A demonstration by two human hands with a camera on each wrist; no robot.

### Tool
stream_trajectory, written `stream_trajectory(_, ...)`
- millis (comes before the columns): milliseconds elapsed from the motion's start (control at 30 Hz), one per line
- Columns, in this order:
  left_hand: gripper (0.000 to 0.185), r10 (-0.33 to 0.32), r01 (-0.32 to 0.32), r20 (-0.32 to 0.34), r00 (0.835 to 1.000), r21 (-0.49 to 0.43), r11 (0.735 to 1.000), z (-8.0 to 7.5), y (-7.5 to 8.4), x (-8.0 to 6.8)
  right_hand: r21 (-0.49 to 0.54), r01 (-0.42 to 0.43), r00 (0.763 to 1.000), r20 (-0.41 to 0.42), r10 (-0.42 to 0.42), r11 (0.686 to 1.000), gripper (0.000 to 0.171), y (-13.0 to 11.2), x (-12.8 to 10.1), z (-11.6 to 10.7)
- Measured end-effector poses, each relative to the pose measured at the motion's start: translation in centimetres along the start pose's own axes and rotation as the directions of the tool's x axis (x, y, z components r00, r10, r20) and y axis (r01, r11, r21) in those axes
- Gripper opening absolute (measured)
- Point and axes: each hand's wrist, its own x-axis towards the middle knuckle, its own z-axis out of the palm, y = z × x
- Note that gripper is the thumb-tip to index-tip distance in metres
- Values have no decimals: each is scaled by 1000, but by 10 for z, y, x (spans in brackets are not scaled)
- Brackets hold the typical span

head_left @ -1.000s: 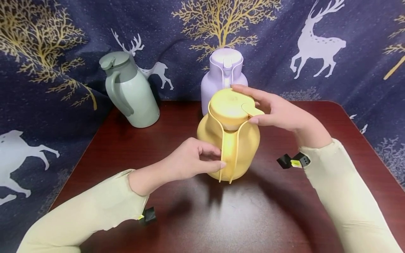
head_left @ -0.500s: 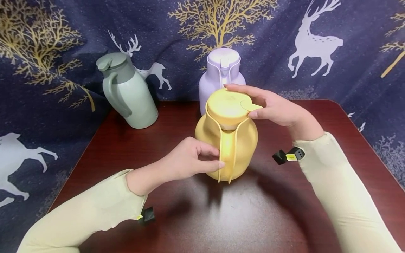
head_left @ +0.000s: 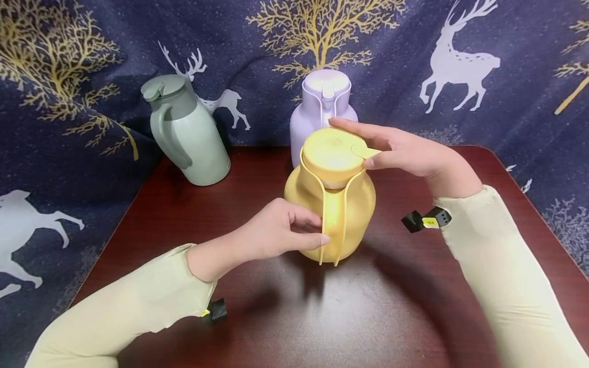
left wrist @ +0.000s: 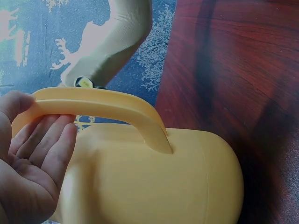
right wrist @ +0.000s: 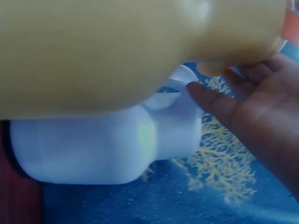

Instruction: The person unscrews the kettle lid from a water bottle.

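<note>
A yellow jug stands upright in the middle of the dark red table, its handle facing me. My left hand grips that handle from the left. In the left wrist view its fingers lie under the handle and the thumb rests on top, with the jug body below. My right hand reaches in from the right and clasps the round yellow lid: the thumb is at the lid's tab and the forefinger lies across the far rim. The right wrist view shows its fingers beside the blurred yellow jug.
A lilac jug stands right behind the yellow one, also seen as the lilac jug in the right wrist view. A sage green jug stands at the table's back left. A dark blue cloth with deer and trees hangs behind and around the table.
The right wrist has risen slightly while the hand stays on the lid. The left hand and the yellow jug have hardly moved.
</note>
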Motion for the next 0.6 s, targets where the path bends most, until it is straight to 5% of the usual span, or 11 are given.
stream_trajectory(133, 22, 3, -3, 3, 1000, -17, 1000, 1, -1, 0, -207, -110, 985, -153, 79, 972, 71, -23, -8, 14)
stream_trajectory(233, 22, 10, -10, 1, 1000, -21, 1000, 1, -1, 0, -428, -248, 929, -358, 89, 869, 77, -41, -11, 35)
stream_trajectory(333, 21, 22, -22, -6, 1000, -14, 1000, 0, -1, 0, -533, -323, 876, -482, 33, 782, 84, -46, -9, 53)
stream_trajectory(467, 21, 22, -22, -9, 1000, -19, 1000, 0, -1, 0, -471, -370, 832, -552, 60, 800, 84, -42, -5, 61)
stream_trajectory(600, 20, 24, -24, 7, 1000, -22, 999, 1, -1, 0, -394, -373, 813, -574, 92, 840, 80, -33, -7, 58)
